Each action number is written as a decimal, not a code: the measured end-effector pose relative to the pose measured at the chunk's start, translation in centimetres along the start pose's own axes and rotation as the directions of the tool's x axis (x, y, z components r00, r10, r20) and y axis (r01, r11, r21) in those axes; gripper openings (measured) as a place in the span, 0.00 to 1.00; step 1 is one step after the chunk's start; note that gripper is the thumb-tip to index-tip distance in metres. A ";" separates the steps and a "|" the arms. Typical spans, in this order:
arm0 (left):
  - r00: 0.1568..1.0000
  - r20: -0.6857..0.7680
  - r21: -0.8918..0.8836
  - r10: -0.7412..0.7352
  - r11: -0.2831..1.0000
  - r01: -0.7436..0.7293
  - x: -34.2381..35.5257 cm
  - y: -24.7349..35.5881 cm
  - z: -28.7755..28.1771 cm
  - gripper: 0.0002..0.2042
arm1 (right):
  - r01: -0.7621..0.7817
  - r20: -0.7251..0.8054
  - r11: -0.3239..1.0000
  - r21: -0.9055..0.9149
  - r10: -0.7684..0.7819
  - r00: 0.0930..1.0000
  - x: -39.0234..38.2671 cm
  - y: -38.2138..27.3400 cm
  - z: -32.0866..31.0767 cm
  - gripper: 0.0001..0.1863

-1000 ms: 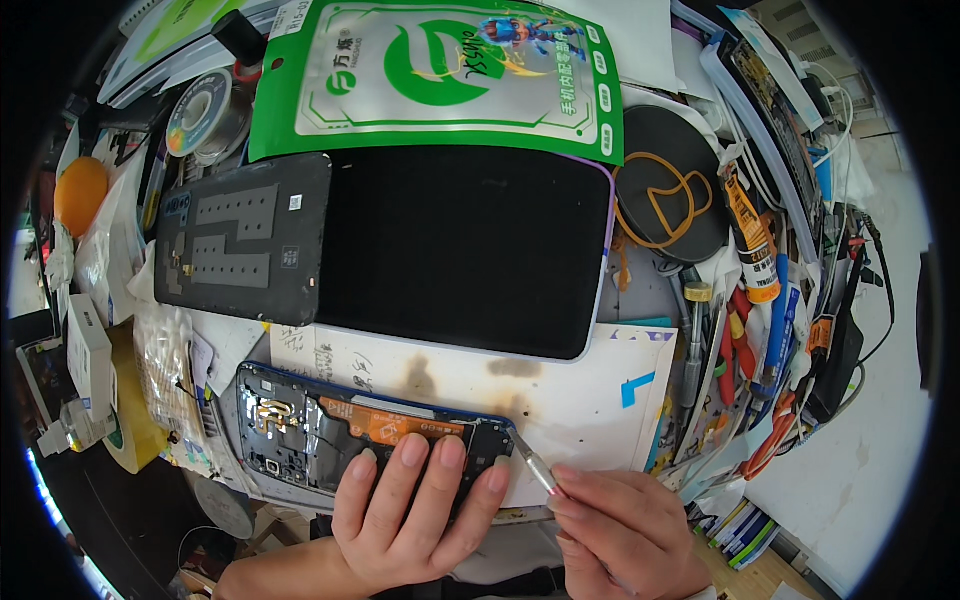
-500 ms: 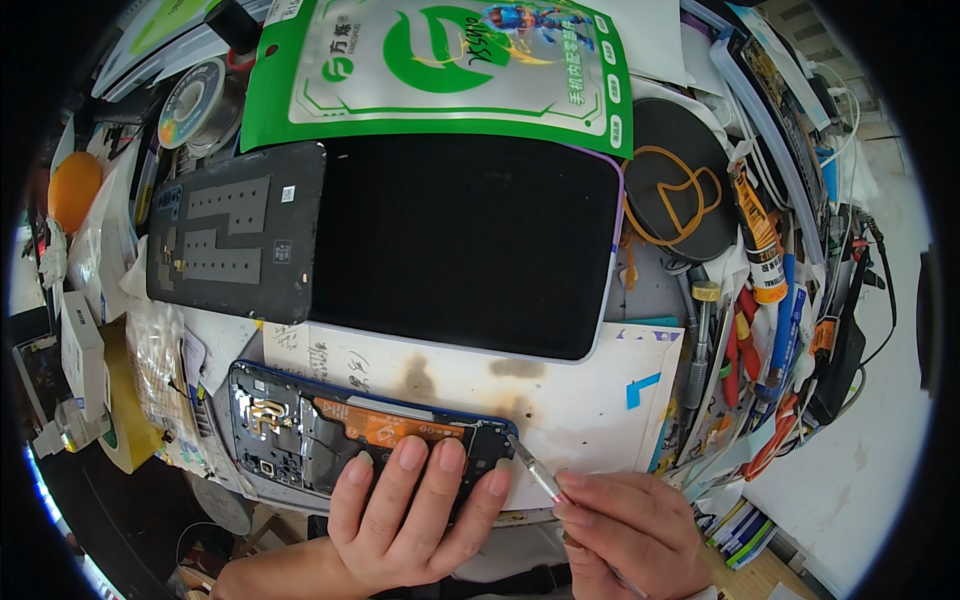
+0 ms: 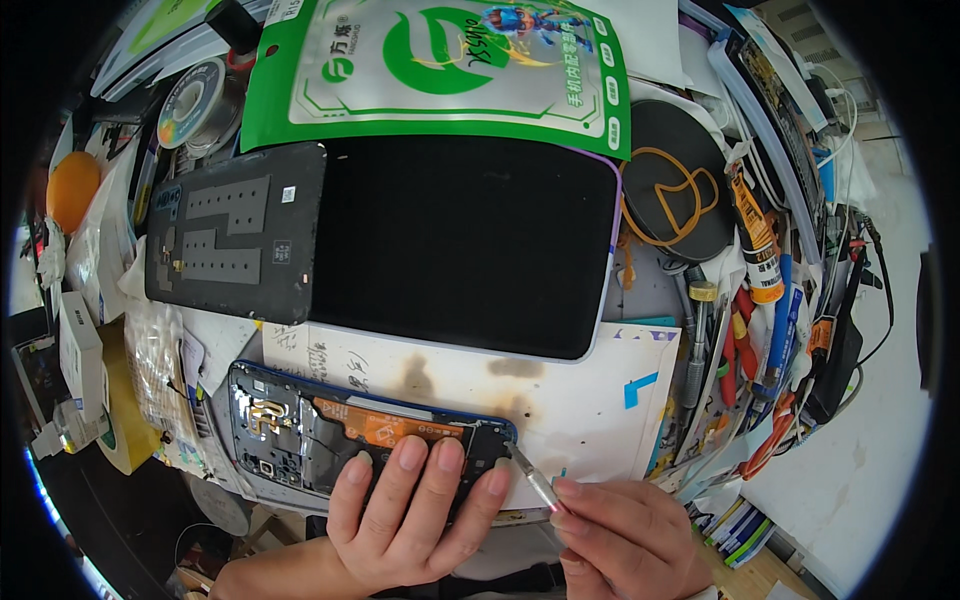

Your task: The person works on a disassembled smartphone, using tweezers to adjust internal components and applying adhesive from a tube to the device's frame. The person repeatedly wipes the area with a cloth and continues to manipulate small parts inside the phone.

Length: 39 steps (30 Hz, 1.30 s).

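Note:
An opened phone (image 3: 395, 423) with a blue edge lies near the front of the work surface, its orange battery and dark inner parts exposed. My left hand (image 3: 415, 525) grips its near edge, fingers spread over the battery and the dark right end. Between the thumb and fingers of my right hand (image 3: 630, 535) is a slim pen-like tool (image 3: 537, 481) with a narrow silver tip and a reddish band. That tip meets the phone's right end by the corner; I cannot make out its exact kind.
Beyond the phone are a detached dark back cover (image 3: 235, 235) and a large black screen panel (image 3: 465, 245), overlapped by a green-edged pouch (image 3: 435, 70). Right stand an orange-black tube (image 3: 755, 235), pliers and cables. A solder spool (image 3: 200, 105) and cotton swabs (image 3: 160, 375) sit left.
The tool's tip has shifted slightly down along the phone's right end, and my right hand has moved a little with it. My left hand and the phone stay put.

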<state>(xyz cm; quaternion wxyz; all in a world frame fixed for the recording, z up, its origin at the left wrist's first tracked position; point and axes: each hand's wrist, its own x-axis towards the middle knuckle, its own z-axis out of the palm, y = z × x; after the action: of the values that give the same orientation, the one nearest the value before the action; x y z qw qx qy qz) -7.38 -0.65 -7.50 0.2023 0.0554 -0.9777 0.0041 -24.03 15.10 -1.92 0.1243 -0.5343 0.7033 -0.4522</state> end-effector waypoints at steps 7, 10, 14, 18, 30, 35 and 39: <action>1.000 -0.008 0.007 -0.005 1.000 0.005 -0.1 0.1 0.2 0.19 | 0.022 -0.045 0.996 -0.085 -0.026 0.999 1.5 -1.0 0.9 0.13; 1.000 0.011 0.012 -0.001 1.000 0.001 0.0 0.1 0.0 0.19 | -0.220 -0.318 0.975 -0.036 0.198 0.927 2.8 -2.1 3.4 0.13; 1.000 0.021 0.000 0.004 1.000 -0.004 0.0 -0.1 -0.3 0.19 | 0.026 -0.144 0.984 -0.174 -0.051 0.988 2.4 -1.4 2.6 0.13; 0.998 0.055 -0.001 0.023 1.000 -0.023 0.0 -0.2 -0.5 0.20 | -0.056 0.022 0.997 -0.058 0.057 0.998 0.8 -1.1 -0.1 0.15; 0.999 0.042 -0.014 0.025 1.000 -0.024 0.0 -0.2 -0.4 0.20 | -0.073 0.063 0.996 -0.057 0.077 0.995 2.4 -1.6 -0.9 0.15; 0.999 0.041 -0.011 0.024 1.000 -0.024 -0.1 -0.2 -0.3 0.20 | -0.062 0.044 0.995 -0.076 0.066 0.997 2.3 -1.7 -0.6 0.15; 0.999 0.046 -0.003 0.026 1.000 -0.026 -0.1 -0.2 -0.4 0.20 | -0.074 0.040 0.995 -0.069 0.077 0.996 2.7 -1.5 -0.7 0.14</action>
<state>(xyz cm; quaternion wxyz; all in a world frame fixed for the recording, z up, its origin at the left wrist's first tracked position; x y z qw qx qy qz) -7.13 -0.81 -7.20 0.1796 0.0425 -0.9828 0.0044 -24.57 13.08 0.46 0.1383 -0.5206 0.7351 -0.4116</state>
